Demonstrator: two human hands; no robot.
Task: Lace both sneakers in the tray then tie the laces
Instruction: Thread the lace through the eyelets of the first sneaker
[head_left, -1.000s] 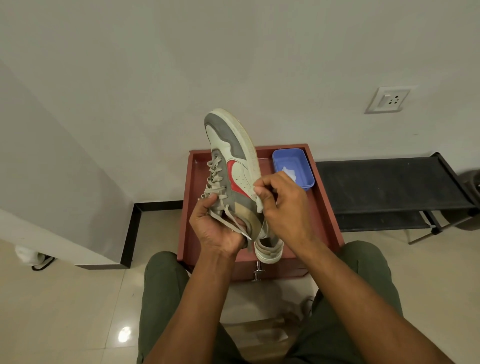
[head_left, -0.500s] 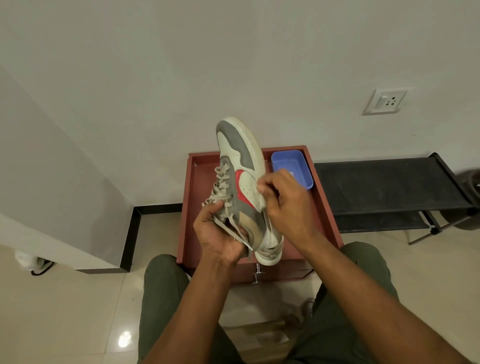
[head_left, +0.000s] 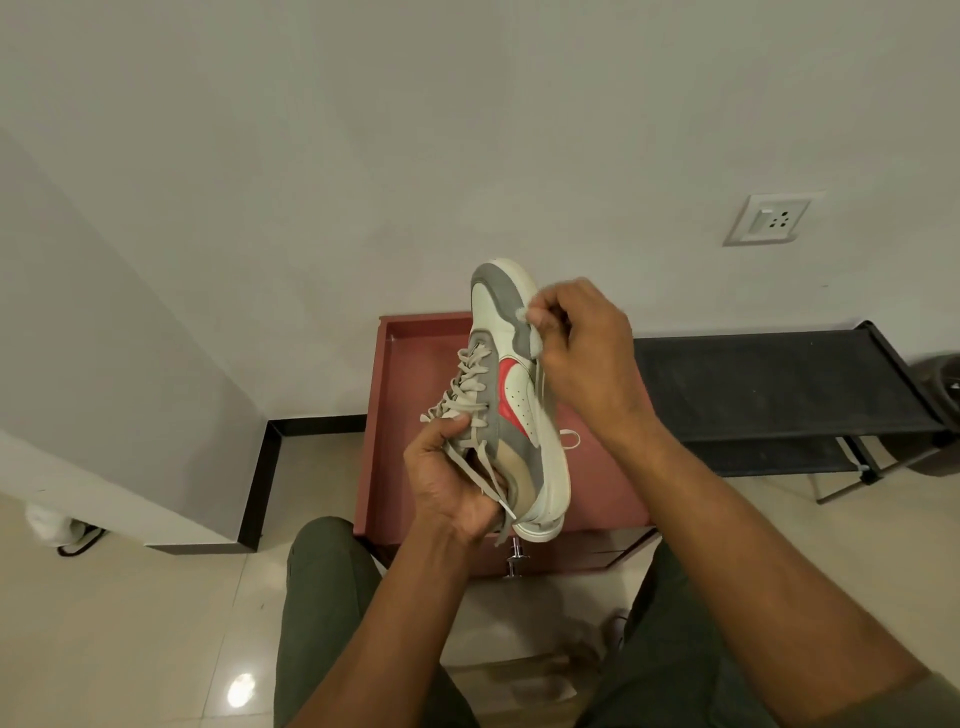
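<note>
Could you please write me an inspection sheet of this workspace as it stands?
Surface: red tray on a low stand, against the wall.
Job's things: one sneaker, laced, held above the tray; the second is not in view.
Clutter: small white loop lying in the tray.
Hands: left hand grips the sneaker at its laces and heel; right hand pinches a small white piece against the sole edge near the toe.
Cables: dark cord on the floor at far left.
Surroundings: black rack, wall socket, tiled floor.
</note>
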